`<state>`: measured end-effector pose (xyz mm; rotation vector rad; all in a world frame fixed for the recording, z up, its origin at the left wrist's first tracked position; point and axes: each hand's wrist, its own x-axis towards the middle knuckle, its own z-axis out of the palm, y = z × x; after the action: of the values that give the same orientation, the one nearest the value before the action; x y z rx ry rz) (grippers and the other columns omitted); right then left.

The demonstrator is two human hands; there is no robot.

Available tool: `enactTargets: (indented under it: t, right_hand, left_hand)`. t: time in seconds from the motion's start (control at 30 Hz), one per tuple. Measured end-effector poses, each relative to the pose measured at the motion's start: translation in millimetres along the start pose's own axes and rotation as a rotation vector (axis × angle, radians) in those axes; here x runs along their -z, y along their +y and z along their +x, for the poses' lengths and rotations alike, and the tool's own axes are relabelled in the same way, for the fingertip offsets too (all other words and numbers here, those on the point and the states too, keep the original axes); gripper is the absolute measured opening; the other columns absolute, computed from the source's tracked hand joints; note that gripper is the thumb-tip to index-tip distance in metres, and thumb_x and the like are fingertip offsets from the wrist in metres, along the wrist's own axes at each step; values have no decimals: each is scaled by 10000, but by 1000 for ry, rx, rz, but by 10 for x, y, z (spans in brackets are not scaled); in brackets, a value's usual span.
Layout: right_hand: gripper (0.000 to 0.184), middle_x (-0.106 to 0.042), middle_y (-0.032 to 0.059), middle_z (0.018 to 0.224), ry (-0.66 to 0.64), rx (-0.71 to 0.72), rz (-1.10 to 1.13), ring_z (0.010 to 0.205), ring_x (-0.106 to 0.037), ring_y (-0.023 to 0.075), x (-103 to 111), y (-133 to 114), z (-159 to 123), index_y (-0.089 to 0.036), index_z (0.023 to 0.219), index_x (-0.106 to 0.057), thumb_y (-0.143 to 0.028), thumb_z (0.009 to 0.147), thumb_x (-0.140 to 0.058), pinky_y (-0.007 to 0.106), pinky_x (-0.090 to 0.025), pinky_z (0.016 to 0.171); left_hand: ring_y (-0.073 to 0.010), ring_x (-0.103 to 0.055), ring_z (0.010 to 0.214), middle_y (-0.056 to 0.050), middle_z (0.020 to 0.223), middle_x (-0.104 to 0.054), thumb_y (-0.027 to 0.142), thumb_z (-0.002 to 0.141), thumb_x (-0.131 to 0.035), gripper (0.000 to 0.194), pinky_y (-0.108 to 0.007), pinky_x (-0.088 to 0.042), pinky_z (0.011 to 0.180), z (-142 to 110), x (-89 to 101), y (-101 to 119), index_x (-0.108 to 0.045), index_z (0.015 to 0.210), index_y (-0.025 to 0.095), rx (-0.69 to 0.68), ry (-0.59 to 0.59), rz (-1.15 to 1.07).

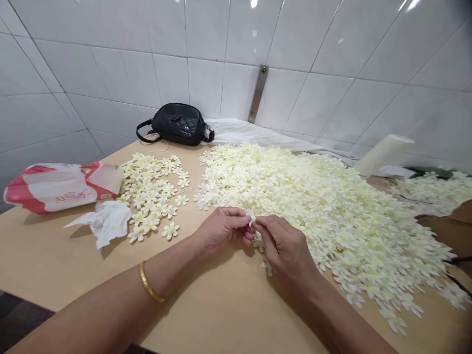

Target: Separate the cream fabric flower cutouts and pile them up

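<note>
The person's left hand pinches a small white flower between thumb and fingertips, its other fingers curled below. The right hand is closed too, its thumb and forefinger meeting at the flower's other side; exactly what part they grip is too small to tell. The flower is held just above the near edge of a broad heap of similar flowers.

A hard pull between the two pinches could crease or tear a petal, and a slip could drop the flower among its lookalikes. The right forearm lies close to the heap, so a sideways sweep might scatter some blossoms.

The blossoms look artificial, perhaps thin cloth, with rounded petals, creamy white and yellow at the heart. A smaller, flatter group of flowers lies to the left, beside a crumpled, soft white tissue and a crinkled red-and-white packet. All rest on a smooth tan table. Behind are a quilted black bag and a glossy tiled wall.
</note>
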<state>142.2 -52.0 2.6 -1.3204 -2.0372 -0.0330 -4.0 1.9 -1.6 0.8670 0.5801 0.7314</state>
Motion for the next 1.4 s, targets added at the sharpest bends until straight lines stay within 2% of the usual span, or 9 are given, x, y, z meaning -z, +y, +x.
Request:
enactTargets:
  t: [0.2,0.43,0.67,0.87,0.93,1.0,1.13,1.2,1.4]
  right_hand:
    - [205,-507,31,638,-53,-37,-15,600,-459,144,-13,33,-23,-162,697,-527,-108,821,-373,257,-349,575]
    - [218,-475,-2,605,-64,-151,74,539,-439,112,-26,37,-4,-182,663,-456,-150,849,-345,228,-327,523]
    - [188,-501,35,665,-38,-64,-8,612,-443,143,-93,46,-10,-176,668,-481,-132,809,-364,261,-342,576]
    - [208,-528,-10,577,-99,-450,463,514,-467,108,-12,-23,48,-186,684,-475,-278,852,-394,229,-363,508]
    - [215,-547,-4,592,-110,-514,607,523,-485,109,-2,-23,54,-184,685,-476,-309,846,-408,226,-374,498]
    - [211,-530,-11,570,-94,-530,620,501,-464,103,-8,-10,50,-183,675,-476,-316,832,-430,219,-364,474]
    - [195,-462,-32,528,-35,-460,399,475,-400,94,-27,20,46,-187,654,-471,-288,817,-440,214,-326,453]
    - [197,-455,-29,534,-29,-439,368,488,-398,96,-34,23,48,-186,649,-474,-281,817,-431,214,-324,458]
    - [234,-465,-41,521,-110,-557,668,443,-393,82,-66,7,37,-188,658,-458,-337,834,-418,210,-321,441]
  left_hand:
    - [-111,-554,508,-63,582,-601,283,674,-658,216,-250,-445,541,-17,-28,-48,-590,640,81,8,-8,69]
    - [-95,-545,482,-39,564,-596,216,598,-715,193,-238,-444,542,-24,-78,-40,-569,628,92,35,47,81]
    - [-102,-555,481,-41,562,-595,282,610,-714,254,-242,-459,529,-8,-62,-47,-536,621,102,58,54,79]
    - [-108,-566,489,-54,585,-618,213,618,-699,191,-240,-466,512,-18,-56,0,-552,639,93,31,-28,25]
    - [-114,-576,510,-59,608,-626,211,625,-694,183,-247,-475,527,-12,-48,2,-557,651,92,22,-57,24]
    - [-111,-575,508,-55,605,-624,223,628,-694,189,-246,-474,529,2,-34,-11,-556,662,97,23,-33,67]
    - [-103,-554,467,-40,565,-602,253,623,-698,212,-240,-463,500,26,-10,-38,-550,646,103,4,72,186]
    - [-100,-549,468,-34,564,-596,243,622,-696,202,-237,-460,495,25,-11,-36,-552,645,104,-8,61,171]
    - [-94,-539,462,-28,559,-593,198,638,-674,148,-224,-443,480,-9,-40,0,-558,652,108,-18,-27,65]
